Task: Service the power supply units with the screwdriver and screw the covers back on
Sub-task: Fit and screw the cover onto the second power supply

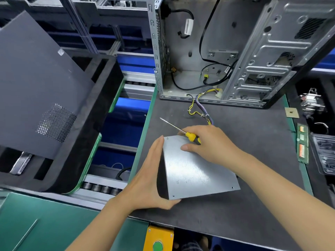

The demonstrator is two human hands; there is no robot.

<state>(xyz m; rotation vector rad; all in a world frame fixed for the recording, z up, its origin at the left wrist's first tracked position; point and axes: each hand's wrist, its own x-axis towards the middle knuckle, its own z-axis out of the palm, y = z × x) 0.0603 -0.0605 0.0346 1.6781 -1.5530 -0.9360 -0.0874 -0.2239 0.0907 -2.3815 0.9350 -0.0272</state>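
Power supply unit [197,171] sits on the dark work mat [253,205], centre frame, between both hands. Left hand [152,178] lies flat against the unit's left side, fingers straight and together along the edge, thumb hooked under the near corner; it braces the box, not curled around it. Right hand [208,142] is at the unit's far edge, fingers curled round the screwdriver [183,132], thumb tip resting on the top plate. Screwdriver has a yellow-and-black handle inside the fist; the thin metal shaft sticks out up and left over the mat, tip clear of the unit.

Unit look: plain grey galvanised metal box, flat top cover with small screw holes near the corners, light scratches, dark left side in shadow. A bundle of yellow, black and purple cables [201,109] runs from behind the right hand toward the open PC case [226,51].

The case stands at the mat's far edge, side open, black cables loose inside. Left of the mat, a dark grey side panel [39,91] with a perforated vent leans on a black foam tray. RAM sticks [302,144] lie along the green edge at right. A yellow box with a green button [158,245] is at bottom centre.
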